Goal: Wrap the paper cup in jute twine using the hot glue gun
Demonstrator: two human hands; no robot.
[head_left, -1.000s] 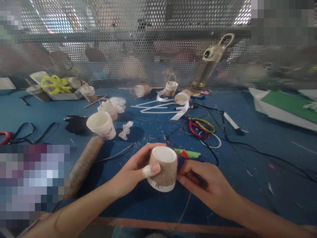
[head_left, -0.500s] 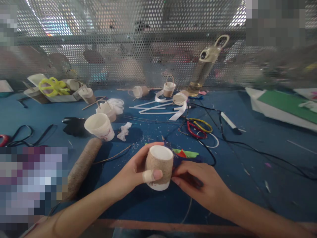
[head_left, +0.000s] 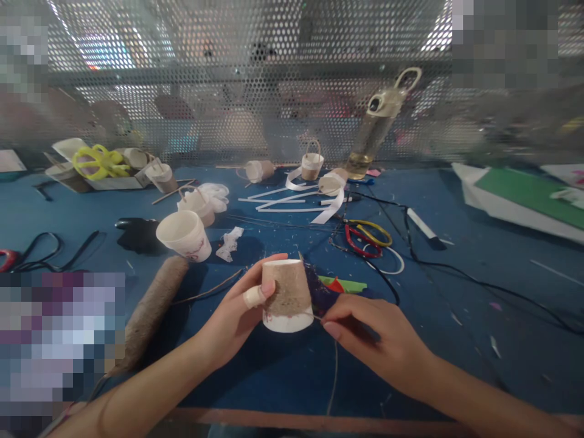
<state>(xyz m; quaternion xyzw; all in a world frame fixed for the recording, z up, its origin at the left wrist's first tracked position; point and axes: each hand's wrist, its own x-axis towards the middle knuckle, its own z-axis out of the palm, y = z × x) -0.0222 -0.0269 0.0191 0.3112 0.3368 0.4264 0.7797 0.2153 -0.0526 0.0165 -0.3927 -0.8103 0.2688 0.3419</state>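
**Twine-wrapped paper cup (head_left: 287, 289) held upside down between 2 hands**

At the far left, a red loop (head_left: 8, 260) is cut off by the frame edge, and a pixelated block (head_left: 59, 334) covers part of the twine roll (head_left: 159, 298). A bare white paper cup (head_left: 183, 236) partly hides the small handled basket (head_left: 199, 204) behind it.

The left hand (head_left: 237, 313) grips the wrapped cup, its thumb, banded with pale tape, pressed on the near side; the other fingers are mostly hidden behind. The cup is above the blue table (head_left: 255, 389), near its front edge. Tan twine covers most of its side in close rows too fine to count; the white base faces up, and a white band with faint reddish print is bare at the wide rim below.

The right hand (head_left: 381, 334) pinches a thin twine strand (head_left: 318, 317) just beside that rim, thumb and forefinger nearly together, the other fingers curled in shadow. Behind it, a dark blue item (head_left: 322, 291) is partly covered and hard to identify.
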